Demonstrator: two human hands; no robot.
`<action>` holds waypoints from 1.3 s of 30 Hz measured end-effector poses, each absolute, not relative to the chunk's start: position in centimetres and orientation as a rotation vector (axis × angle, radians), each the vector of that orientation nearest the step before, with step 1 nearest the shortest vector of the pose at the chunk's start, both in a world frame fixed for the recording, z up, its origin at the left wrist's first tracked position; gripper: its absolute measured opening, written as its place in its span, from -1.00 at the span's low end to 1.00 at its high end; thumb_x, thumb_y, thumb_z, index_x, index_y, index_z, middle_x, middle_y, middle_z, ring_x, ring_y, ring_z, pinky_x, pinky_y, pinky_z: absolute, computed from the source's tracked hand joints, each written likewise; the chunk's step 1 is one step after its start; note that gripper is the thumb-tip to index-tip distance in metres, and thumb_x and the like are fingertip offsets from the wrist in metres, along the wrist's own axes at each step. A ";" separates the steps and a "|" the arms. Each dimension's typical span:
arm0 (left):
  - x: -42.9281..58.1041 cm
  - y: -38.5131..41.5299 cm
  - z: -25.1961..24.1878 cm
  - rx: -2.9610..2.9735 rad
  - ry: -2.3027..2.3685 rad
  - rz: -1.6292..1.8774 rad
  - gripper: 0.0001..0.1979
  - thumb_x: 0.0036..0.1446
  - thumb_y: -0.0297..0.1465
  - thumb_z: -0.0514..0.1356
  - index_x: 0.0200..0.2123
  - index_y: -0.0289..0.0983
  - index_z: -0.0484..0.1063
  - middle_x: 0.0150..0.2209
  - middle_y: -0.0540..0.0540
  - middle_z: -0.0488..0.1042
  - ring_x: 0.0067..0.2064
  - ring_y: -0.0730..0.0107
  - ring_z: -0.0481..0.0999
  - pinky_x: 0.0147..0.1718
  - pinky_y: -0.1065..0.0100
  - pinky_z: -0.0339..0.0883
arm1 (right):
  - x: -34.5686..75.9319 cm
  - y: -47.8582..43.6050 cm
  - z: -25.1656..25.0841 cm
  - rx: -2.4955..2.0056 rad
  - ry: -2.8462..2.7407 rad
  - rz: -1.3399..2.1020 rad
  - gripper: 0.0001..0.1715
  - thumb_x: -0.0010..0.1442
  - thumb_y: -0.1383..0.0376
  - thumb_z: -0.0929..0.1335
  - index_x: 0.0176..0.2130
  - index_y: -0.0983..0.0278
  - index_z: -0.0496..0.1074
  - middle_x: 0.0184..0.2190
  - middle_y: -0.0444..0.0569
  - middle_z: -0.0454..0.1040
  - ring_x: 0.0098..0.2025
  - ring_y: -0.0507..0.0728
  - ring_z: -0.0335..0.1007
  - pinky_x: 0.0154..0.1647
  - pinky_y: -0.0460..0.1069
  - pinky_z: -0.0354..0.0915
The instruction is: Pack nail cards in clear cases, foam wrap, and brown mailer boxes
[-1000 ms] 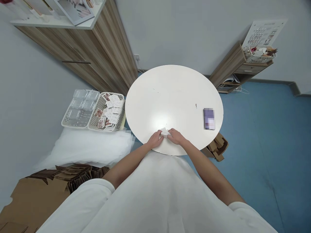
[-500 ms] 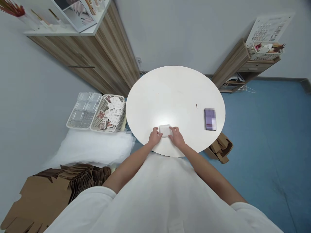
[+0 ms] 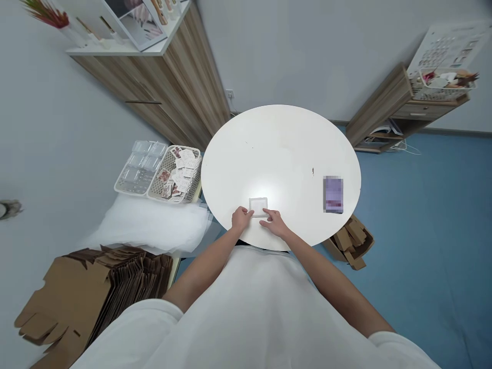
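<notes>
Here, a big round white table (image 3: pixel 280 148) stands in front of the person. Off to its left are a pile of flat brown cardboard (image 3: pixel 79 289) and a white basket (image 3: pixel 195 180) with little cards in it. A flat purple thing (image 3: pixel 333 195), all blurry, lies near the table's right edge. The left hand (image 3: pixel 240 219) is curled at the small white box's left side, but I can't tell if it grips. The right hand (image 3: pixel 275 224) has its thumb and finger apart, one fingertip touching the box (image 3: pixel 258 207), which lies flat near the table's front edge.
</notes>
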State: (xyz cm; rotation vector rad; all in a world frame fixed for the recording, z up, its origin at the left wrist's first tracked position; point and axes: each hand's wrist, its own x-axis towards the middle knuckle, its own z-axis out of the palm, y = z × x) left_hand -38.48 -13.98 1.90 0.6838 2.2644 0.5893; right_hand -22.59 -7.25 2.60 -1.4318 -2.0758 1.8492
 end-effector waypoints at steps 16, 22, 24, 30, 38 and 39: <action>-41.5 -14.2 1.7 0.655 2.210 0.856 -0.85 0.01 -0.38 0.13 -0.29 -0.27 0.34 -0.31 -0.10 0.47 -0.30 0.36 0.46 -0.28 0.30 0.33 | -27.9 -6.6 3.5 -1.513 -1.945 1.850 -0.43 -0.02 0.18 0.30 0.03 0.17 0.25 -0.03 0.00 0.31 -0.07 0.10 0.31 -0.06 0.02 0.26; -49.8 -14.7 1.4 0.649 2.267 0.923 -0.83 0.01 -0.39 0.14 -0.27 -0.26 0.37 -0.32 -0.08 0.48 -0.33 0.39 0.47 -0.25 0.30 0.34 | -36.3 -6.9 3.3 -1.477 -1.986 1.857 -0.43 -0.01 0.20 0.30 0.03 0.16 0.25 -0.03 -0.01 0.30 -0.07 0.09 0.31 -0.07 0.02 0.27; -52.7 -14.8 1.1 0.663 2.288 0.950 -0.80 0.01 -0.38 0.14 -0.25 -0.27 0.38 -0.32 -0.08 0.48 -0.33 0.38 0.46 -0.24 0.30 0.34 | -39.3 -7.0 3.2 -1.457 -1.986 1.862 -0.44 -0.01 0.21 0.30 0.03 0.16 0.24 -0.04 -0.02 0.32 -0.07 0.09 0.32 -0.07 0.02 0.28; -58.2 -14.3 0.5 0.653 2.299 1.054 -0.72 0.03 -0.41 0.10 -0.14 -0.31 0.38 -0.23 -0.14 0.47 -0.25 0.35 0.45 -0.22 0.29 0.36 | -45.8 -6.4 3.1 -1.491 -1.897 1.895 -0.46 0.00 0.26 0.30 0.02 0.21 0.26 -0.06 0.00 0.36 -0.02 0.08 0.30 -0.02 0.01 0.26; -60.1 -13.2 0.4 0.734 2.270 1.058 -0.66 0.06 -0.41 0.09 -0.05 -0.28 0.32 -0.15 -0.16 0.43 -0.15 0.28 0.42 -0.16 0.23 0.33 | -48.6 -5.4 2.3 -1.442 -2.014 1.632 -0.49 -0.01 0.31 0.26 -0.01 0.19 0.28 -0.03 -0.03 0.32 -0.05 0.09 0.29 0.02 0.06 0.22; -60.2 -13.2 0.3 0.753 2.269 1.060 -0.66 0.07 -0.41 0.09 -0.05 -0.28 0.32 -0.15 -0.16 0.42 -0.13 0.27 0.41 -0.14 0.23 0.32 | -48.6 -5.5 2.1 -1.428 -2.040 1.598 -0.49 -0.01 0.31 0.26 -0.01 0.18 0.28 -0.03 -0.03 0.31 -0.05 0.09 0.28 0.02 0.06 0.22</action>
